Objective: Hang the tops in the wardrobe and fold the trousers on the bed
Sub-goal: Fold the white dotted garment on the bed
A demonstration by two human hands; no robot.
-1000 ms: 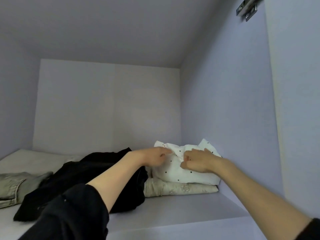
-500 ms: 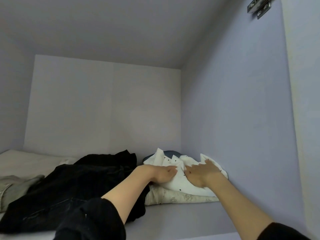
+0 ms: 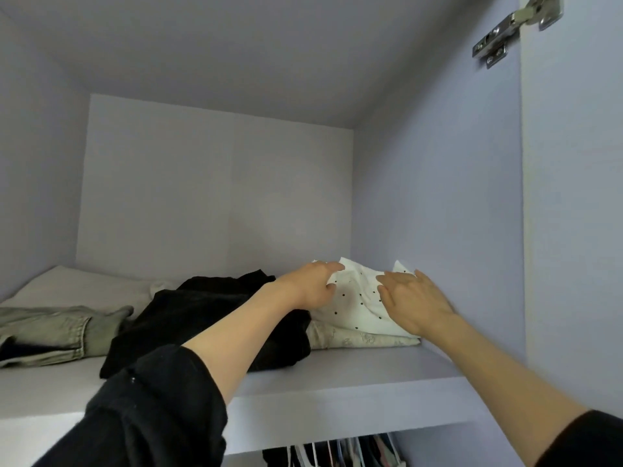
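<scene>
Both hands are up on the wardrobe's top shelf, at its right rear corner. Left hand rests on the near-left side of a white dotted garment, fingers loosely bent over a raised fold; whether they pinch the cloth or only press it I cannot tell from this angle. Right hand lies flat on the same garment, fingers straight and spread, palm down. That flat press probably serves to settle the folded piece squarely on the cream folded garment beneath it, so the small stack sits snug against the right side wall and does not slide.

Left of the stack, touching it, a black garment lies loosely heaped toward the middle of the shelf, and an olive pair of trousers sprawls unfolded at the left edge.

Pale lilac panels close in the shelf, back and ceiling. A metal door hinge is fixed at the upper right. Below the shelf's front edge, hanging clothes show in the lower compartment.
</scene>
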